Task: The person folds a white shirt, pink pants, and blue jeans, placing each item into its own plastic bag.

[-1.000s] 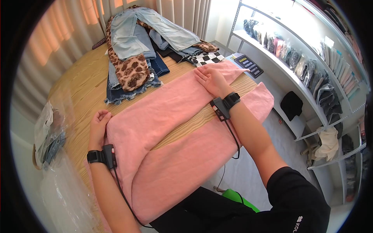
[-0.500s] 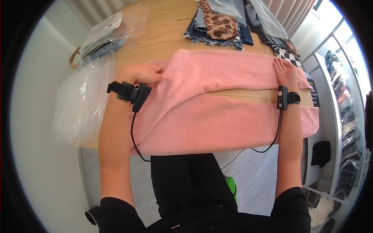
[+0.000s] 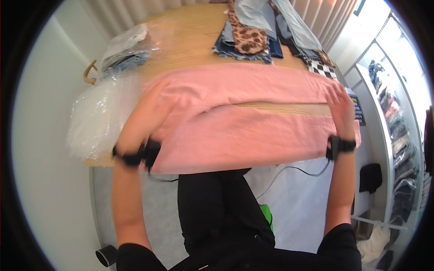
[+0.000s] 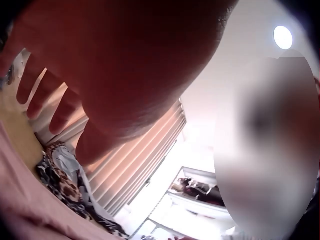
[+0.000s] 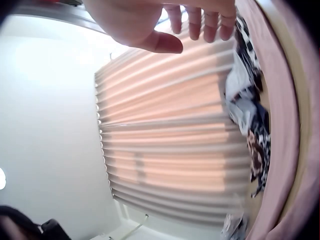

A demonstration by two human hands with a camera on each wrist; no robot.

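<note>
Wooden tabletop (image 3: 190, 45) carried pink fleece trousers (image 3: 235, 113) along its near edge. Left hand (image 3: 143, 118) and right hand (image 3: 344, 105) lay at opposite ends, fingers loosely spread, gripping nothing discernible. Step judged: smoothing; folding probably follows.

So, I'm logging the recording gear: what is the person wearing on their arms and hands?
Both forearms are bare. Each wrist carries a black strap with a small black camera box, left and right, each trailing a thin black cable. Short black sleeves show at the shoulders. No gloves visible.

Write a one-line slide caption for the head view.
Both hands, left hand and right hand, blurred at opposite ends of a pink fleece garment spread across a wooden table.
</note>
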